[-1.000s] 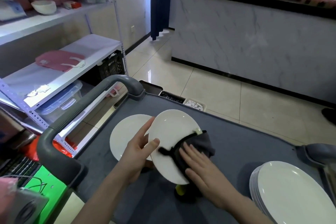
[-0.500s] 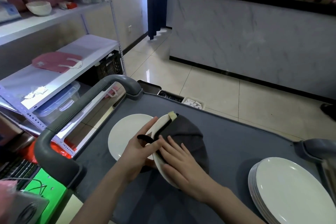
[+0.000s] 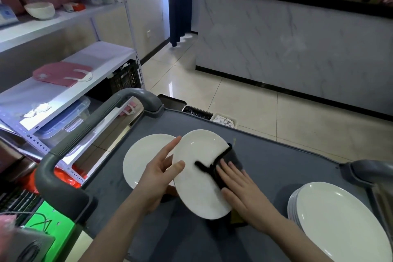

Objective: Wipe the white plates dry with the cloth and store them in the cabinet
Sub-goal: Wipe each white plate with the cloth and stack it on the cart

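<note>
1. Cart [image 3: 276,166] — it is grey, with a thick grey handle [image 3: 85,134] on its left side, and it stands on a shiny tile floor [image 3: 244,102].
2. One white plate [image 3: 197,176] is tilted up over the middle of the cart, with its face turned toward the person.
3. The left hand [image 3: 158,174] holds this plate by its left edge. The thumb lies on the front, and the fingers [image 3: 170,149] go behind the rim, almost straight.
4. The right hand [image 3: 240,189] is flat, with its fingers straight and spread a little. It presses a dark cloth [image 3: 231,157] on the right part of the plate.
5. The cloth wraps round the plate's right edge, and a thin dark strip of it lies across the plate's face.
6. A second plate [image 3: 142,159] lies flat on the cart — it is partly hidden behind the left hand and the tilted plate.
7. A stack of plates [image 3: 340,219] sits at the near right corner of the cart, well apart from the hands.
8. On the left stands a white shelf [image 3: 102,53] with a pink bag [image 3: 61,73] on it, and a white bowl [image 3: 39,10] higher up.
9. A marble counter [image 3: 297,49] stands across the floor.
</note>
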{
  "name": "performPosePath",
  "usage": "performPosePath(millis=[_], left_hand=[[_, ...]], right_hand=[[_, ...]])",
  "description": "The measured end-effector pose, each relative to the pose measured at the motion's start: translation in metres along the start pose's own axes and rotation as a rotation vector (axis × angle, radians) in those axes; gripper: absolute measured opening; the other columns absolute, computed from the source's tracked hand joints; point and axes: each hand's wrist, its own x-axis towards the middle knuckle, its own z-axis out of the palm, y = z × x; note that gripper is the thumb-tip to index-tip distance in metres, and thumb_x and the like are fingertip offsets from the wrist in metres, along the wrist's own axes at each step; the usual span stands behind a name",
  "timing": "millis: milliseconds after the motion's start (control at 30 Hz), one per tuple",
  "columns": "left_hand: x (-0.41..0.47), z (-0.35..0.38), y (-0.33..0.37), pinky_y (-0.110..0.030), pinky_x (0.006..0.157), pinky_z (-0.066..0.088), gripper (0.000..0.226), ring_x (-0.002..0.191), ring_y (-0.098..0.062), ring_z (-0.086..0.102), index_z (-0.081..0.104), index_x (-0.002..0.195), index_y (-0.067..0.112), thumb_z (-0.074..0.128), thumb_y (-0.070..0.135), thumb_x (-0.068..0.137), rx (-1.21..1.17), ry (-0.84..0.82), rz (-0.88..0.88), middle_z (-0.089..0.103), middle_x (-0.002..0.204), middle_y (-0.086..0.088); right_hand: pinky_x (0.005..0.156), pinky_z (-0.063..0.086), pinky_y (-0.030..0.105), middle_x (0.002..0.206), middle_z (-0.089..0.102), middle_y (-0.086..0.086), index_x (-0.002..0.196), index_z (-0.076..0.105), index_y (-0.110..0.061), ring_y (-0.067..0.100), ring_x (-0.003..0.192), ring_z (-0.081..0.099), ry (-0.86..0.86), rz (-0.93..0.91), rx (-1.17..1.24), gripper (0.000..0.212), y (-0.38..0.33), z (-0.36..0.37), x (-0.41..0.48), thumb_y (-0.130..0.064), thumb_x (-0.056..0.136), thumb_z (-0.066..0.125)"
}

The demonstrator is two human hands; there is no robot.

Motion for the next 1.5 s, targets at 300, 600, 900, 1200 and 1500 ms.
performPosePath(millis=[300, 600, 900, 1200, 1500], left_hand=[[0.001, 0.003, 0.006, -0.033, 0.061, 0.055, 0.058, 0.101, -0.021, 0.069, 0.049, 0.133, 0.053, 0.065, 0.019, 0.089, -0.036, -0.061, -0.019, 0.069, 0.123, -0.002], [-0.004, -0.01, -0.006, -0.038, 0.063, 0.057, 0.06, 0.094, -0.021, 0.071, 0.047, 0.131, 0.06, 0.058, 0.012, 0.096, 0.012, 0.002, -0.053, 0.071, 0.117, -0.002], [0.003, -0.005, 0.007, -0.044, 0.061, 0.057, 0.058, 0.087, -0.016, 0.07, 0.051, 0.131, 0.055, 0.057, 0.01, 0.096, 0.055, 0.04, 0.025, 0.071, 0.116, 0.004], [0.008, 0.007, 0.008, -0.043, 0.065, 0.057, 0.052, 0.097, -0.015, 0.066, 0.051, 0.133, 0.051, 0.056, 0.013, 0.098, 0.046, 0.124, 0.06, 0.071, 0.116, 0.005], [0.0, 0.018, 0.009, -0.038, 0.061, 0.058, 0.047, 0.106, -0.012, 0.068, 0.054, 0.132, 0.05, 0.062, 0.027, 0.092, 0.093, -0.042, 0.033, 0.067, 0.123, 0.01]], right_hand=[[0.117, -0.009, 0.04, 0.155, -0.013, -0.027, 0.148, -0.003, -0.045, 0.003, 0.144, -0.02, 0.061, -0.214, 0.027, 0.052, -0.066, -0.013, 0.04, -0.053, 0.1, 0.014], [0.118, -0.006, 0.041, 0.154, -0.011, -0.031, 0.147, 0.003, -0.051, 0.0, 0.143, -0.018, -0.162, -0.271, 0.071, 0.047, -0.053, 0.01, -0.013, -0.05, 0.102, 0.017], [0.12, -0.004, 0.038, 0.155, -0.013, -0.029, 0.147, 0.001, -0.049, -0.004, 0.142, -0.018, -0.079, -0.066, -0.077, 0.05, -0.003, -0.005, -0.027, -0.054, 0.098, 0.012], [0.12, -0.006, 0.04, 0.155, -0.011, -0.029, 0.148, 0.002, -0.047, -0.004, 0.143, -0.014, -0.092, -0.166, 0.05, 0.051, -0.038, 0.008, -0.027, -0.054, 0.1, 0.014], [0.118, -0.004, 0.036, 0.153, -0.014, -0.03, 0.148, 0.006, -0.045, -0.006, 0.142, -0.015, 0.109, -0.157, 0.256, 0.05, -0.067, 0.002, 0.032, -0.038, 0.103, 0.027]])
